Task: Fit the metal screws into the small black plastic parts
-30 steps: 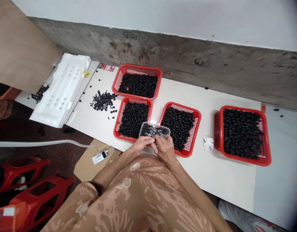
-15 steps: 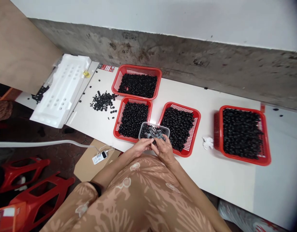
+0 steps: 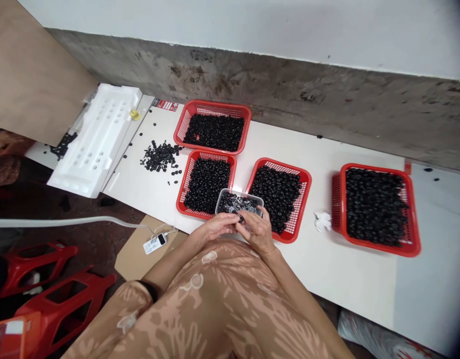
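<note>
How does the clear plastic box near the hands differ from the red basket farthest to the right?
The clear box is small; the red basket is much larger. The box is see-through and colourless, while the basket is red with perforated walls. The box shows silvery bits among dark ones, whereas the basket shows only black pieces. Both are open on top.

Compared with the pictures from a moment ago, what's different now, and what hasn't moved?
The right hand has shifted slightly, its fingers re-angled at the small black piece held with the left hand. At the far left, another person's arm or hand has come into view. No clear release or new grip shows. The clear tub, red baskets and loose pile stayed put.
</note>
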Motion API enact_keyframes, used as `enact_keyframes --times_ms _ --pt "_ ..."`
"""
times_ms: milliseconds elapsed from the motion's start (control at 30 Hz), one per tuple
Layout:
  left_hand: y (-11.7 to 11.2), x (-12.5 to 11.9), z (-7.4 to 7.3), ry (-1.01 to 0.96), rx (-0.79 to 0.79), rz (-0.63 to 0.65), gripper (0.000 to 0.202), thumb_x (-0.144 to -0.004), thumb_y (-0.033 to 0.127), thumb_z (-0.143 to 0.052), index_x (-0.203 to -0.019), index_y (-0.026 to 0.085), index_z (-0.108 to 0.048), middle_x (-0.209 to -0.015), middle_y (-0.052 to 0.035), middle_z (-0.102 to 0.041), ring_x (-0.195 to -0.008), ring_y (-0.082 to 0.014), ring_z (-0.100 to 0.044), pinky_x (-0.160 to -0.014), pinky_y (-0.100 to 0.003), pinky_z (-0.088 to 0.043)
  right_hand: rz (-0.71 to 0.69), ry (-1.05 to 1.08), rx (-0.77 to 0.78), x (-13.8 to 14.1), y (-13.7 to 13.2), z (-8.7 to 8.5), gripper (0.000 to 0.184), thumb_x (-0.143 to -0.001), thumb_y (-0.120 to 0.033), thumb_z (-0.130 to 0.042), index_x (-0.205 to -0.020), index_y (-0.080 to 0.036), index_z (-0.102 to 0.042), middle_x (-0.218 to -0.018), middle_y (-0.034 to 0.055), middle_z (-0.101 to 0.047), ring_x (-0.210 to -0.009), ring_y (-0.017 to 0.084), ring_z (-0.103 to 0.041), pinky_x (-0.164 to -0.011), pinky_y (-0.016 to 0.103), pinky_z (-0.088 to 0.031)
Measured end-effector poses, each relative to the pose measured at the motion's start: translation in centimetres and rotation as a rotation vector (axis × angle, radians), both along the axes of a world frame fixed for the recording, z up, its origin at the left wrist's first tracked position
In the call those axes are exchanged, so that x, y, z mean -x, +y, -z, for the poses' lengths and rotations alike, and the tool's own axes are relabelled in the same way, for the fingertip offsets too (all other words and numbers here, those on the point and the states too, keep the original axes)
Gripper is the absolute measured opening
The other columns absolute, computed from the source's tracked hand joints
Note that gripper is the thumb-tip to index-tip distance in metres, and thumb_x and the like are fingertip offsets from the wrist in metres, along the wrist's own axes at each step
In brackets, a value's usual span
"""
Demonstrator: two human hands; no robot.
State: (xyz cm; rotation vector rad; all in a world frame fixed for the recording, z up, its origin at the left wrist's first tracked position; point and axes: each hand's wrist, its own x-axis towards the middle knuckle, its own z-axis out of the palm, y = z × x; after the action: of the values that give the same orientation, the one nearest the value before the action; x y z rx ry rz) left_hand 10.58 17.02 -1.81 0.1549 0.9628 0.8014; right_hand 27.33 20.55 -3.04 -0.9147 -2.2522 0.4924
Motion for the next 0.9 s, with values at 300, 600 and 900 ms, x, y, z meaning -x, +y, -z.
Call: enact_keyframes --times_ms 300,600,900 --pt "-0.2 -0.5 1.3 0.135 -0.133 -0.001 0.033 -0.061 0.033 -0.081 -0.079 0.009 -0.068 -0.076 -0.0052 -0.065 -0.07 -0.0123 -0.058 -0.074 -0.026 -0.043 -0.018 -0.14 0.021 0.1 -0.4 0.0 0.023 -0.094 -0.029 -0.047 -0.107 -0.015 -0.06 -0.095 0.0091 -0.069 -0.087 0.019 -0.063 -0.105 0.045 -0.028" --pt "-1.0 -0.5 1.7 0.219 -0.159 0.065 0.035 -0.063 0.038 -0.078 -0.078 0.008 -0.068 -0.074 -0.0076 -0.066 -0.069 -0.0141 -0.057 -0.073 -0.026 -0.042 -0.221 -0.177 0.083 -0.1 -0.6 0.8 0.022 -0.096 -0.023 -0.041 -0.104 -0.016 -0.059 -0.094 0.0084 -0.068 -0.084 0.018 -0.063 -0.105 0.045 -0.035" --pt "0.1 0.8 0.8 0.521 -0.129 -0.1 0.043 -0.067 0.046 -0.073 -0.092 0.011 -0.067 -0.084 -0.0077 -0.067 -0.065 -0.0106 -0.057 -0.061 -0.022 -0.04 0.147 -0.098 0.12 -2.6 4.7 -0.2 0.032 -0.093 -0.039 -0.051 -0.112 -0.016 -0.061 -0.104 0.0109 -0.069 -0.09 0.021 -0.064 -0.09 0.039 -0.044"
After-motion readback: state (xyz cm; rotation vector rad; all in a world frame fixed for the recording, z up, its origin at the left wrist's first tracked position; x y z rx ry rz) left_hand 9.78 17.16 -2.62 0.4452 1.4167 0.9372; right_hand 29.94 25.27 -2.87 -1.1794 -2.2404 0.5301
